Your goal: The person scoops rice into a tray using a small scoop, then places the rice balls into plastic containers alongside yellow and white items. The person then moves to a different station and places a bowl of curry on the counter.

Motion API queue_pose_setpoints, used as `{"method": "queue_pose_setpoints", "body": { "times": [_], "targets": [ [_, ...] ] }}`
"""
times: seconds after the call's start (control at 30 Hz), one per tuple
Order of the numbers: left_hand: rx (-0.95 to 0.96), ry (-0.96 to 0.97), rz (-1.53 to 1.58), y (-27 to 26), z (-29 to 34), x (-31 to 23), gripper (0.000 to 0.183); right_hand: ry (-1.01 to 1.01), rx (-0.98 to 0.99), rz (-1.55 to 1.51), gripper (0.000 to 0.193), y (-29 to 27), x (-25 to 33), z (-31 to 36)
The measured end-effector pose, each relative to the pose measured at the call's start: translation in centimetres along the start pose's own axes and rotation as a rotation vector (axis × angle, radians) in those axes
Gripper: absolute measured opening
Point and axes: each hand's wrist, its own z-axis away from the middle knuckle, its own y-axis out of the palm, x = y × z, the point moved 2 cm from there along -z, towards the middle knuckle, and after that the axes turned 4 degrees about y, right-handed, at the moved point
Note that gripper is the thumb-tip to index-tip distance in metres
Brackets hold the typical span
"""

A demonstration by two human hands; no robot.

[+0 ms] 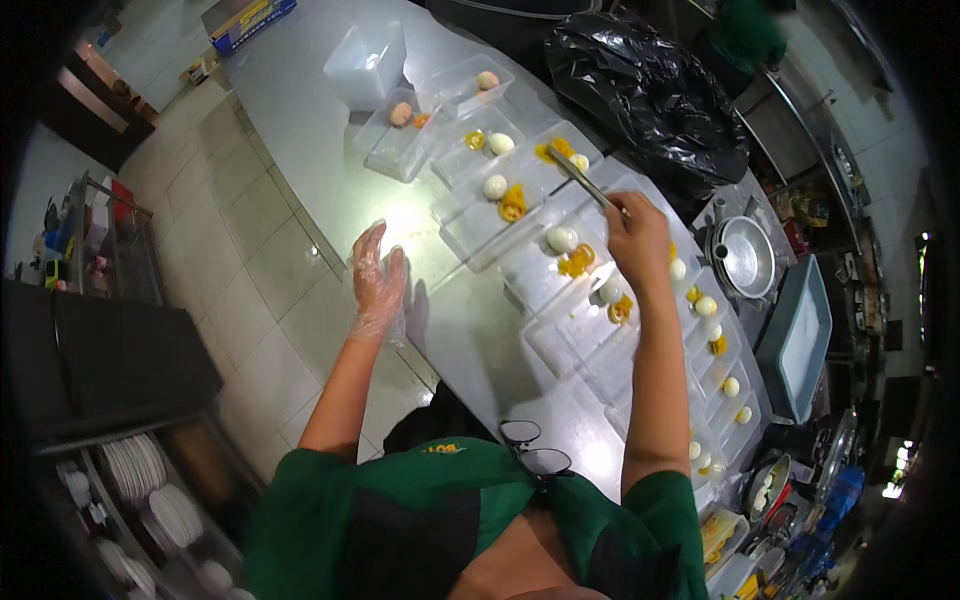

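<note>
My right hand (638, 238), bare, is closed around slim metal tongs (582, 180). Their tip touches orange-yellow food (556, 150) beside a boiled egg (579, 161) in a clear plastic container. My left hand (378, 275) wears a clear plastic glove and holds nothing; its fingers are apart near the table's left edge. Between my arms and beyond, rows of clear containers (470, 228) hold peeled eggs and dabs of orange food. Two at the far end hold pinkish-brown pieces (401, 114) instead of white eggs. My right forearm hides part of the rows.
A stack of clear containers (366, 62) stands at the steel table's (300, 95) far left, near a blue-yellow box (250, 22). Black plastic (650, 95) lies beyond the rows. To the right are metal pots (745, 258) and a grey-blue tray (800, 340). Plates (135, 468) fill a lower-left shelf.
</note>
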Motion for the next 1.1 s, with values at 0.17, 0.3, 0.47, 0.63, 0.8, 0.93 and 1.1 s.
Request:
{"method": "queue_pose_setpoints", "body": {
  "times": [0.17, 0.3, 0.47, 0.63, 0.8, 0.93, 1.1],
  "targets": [
    [-0.039, -0.187, 0.246, 0.5, 0.2, 2.6, 0.043, -0.064, 0.005, 0.210, 0.013, 8.9, 0.6, -5.9],
    [-0.032, -0.161, 0.380, 1.7, -1.7, 2.6, 0.043, -0.069, 0.188, 0.466, 0.014, 14.4, 1.6, -9.3],
    [0.030, -0.385, 0.596, 2.6, -4.3, 3.2, 0.047, 0.034, 0.151, 0.435, 0.015, 14.2, 2.4, -9.2],
    [-0.101, -0.573, 0.921, 5.8, -10.3, 6.0, 0.055, 0.127, -0.007, 0.255, 0.020, 9.0, 1.8, -5.1],
    [-0.144, -0.553, 1.001, 8.4, -11.0, 5.9, 0.060, 0.116, 0.041, 0.167, 0.020, 8.8, 1.5, -5.5],
    [-0.313, -0.705, 1.311, 9.1, -8.9, 4.6, 0.061, 0.041, 0.089, 0.265, 0.017, 12.5, 2.7, -8.0],
    [-0.160, -0.312, 0.561, 5.3, -5.5, 2.7, 0.049, -0.057, 0.141, 0.385, 0.017, 11.1, 4.1, -9.4]
  ]
}}
